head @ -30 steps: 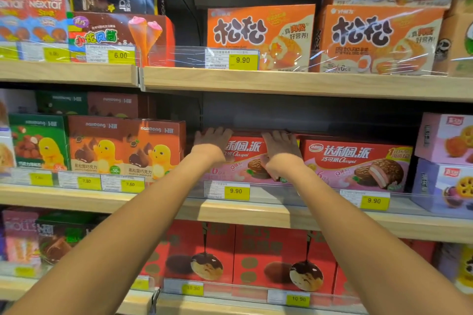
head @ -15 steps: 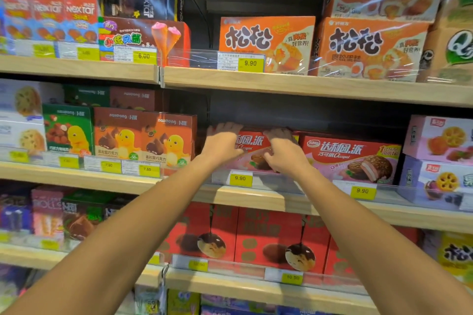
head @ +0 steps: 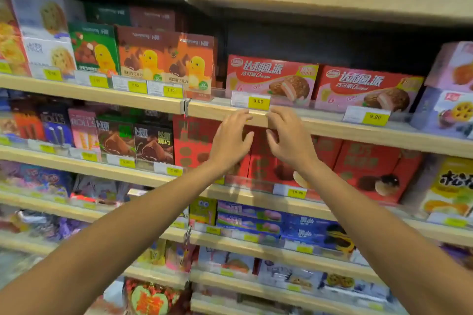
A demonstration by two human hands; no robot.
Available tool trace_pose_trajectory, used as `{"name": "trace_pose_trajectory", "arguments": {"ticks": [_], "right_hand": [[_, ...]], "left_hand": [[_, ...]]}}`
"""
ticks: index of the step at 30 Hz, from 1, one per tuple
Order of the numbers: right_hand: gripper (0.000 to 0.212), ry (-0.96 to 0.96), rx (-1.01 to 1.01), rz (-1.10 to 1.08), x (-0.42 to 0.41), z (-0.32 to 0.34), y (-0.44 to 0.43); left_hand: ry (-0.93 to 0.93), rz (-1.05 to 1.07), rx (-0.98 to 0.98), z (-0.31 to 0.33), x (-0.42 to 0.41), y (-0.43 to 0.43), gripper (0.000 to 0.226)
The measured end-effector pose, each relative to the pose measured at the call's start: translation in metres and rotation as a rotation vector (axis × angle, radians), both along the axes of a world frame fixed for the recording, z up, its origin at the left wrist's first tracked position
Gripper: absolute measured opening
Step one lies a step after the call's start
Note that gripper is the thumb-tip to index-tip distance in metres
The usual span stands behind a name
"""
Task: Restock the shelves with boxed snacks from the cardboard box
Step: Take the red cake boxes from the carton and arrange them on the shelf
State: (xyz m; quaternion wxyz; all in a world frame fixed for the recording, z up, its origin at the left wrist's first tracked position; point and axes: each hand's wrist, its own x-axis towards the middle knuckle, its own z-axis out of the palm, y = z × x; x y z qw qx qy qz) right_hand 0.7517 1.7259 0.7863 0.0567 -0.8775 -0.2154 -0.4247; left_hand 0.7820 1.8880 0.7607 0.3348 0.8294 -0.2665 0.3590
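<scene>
Through the head camera: holds the left hand [head: 231, 140] and the right hand [head: 289, 140] side by side, close but apart, just under the front edge of the shelf [head: 332, 128]; shows both with fingers loosely spread and bent, gripping nothing; cannot tell whether the fingertips touch the wood; finds the pie box [head: 271, 79] straight above and beyond both hands, standing on that shelf behind a price tag [head: 252, 101], long axis running left to right along the edge, face outward; puts neither hand clearly nearer; shows a second pie box [head: 368, 92] against its right end and chick boxes [head: 166, 59] to its left; places red boxes [head: 368, 163] on the shelf below, behind the hands; shows no cardboard box, so probably calls for a reach away from the shelf for the next box.
</scene>
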Motion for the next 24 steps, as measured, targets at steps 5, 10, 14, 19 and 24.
{"name": "trace_pose_trajectory", "arguments": {"ticks": [5,10,14,19,24], "right_hand": [[0.030,0.141,-0.067,0.066,-0.023,-0.091,0.011],[0.024,0.517,-0.034,0.050,-0.043,-0.197,0.028],[0.024,0.765,0.005,0.061,-0.062,-0.293,0.046],[0.026,1.040,0.086,0.068,-0.088,-0.412,0.069],[0.029,1.284,0.094,-0.007,-0.099,-0.558,0.083]], "left_hand": [[0.209,-0.021,0.092,-0.091,-0.034,0.025,0.034],[0.661,-0.005,0.182,-0.187,-0.065,0.060,0.035],[0.982,0.043,0.217,-0.279,-0.085,0.083,0.031],[1.331,0.104,0.280,-0.401,-0.116,0.097,0.034],[1.441,0.067,0.447,-0.546,-0.136,0.100,0.043]]}}
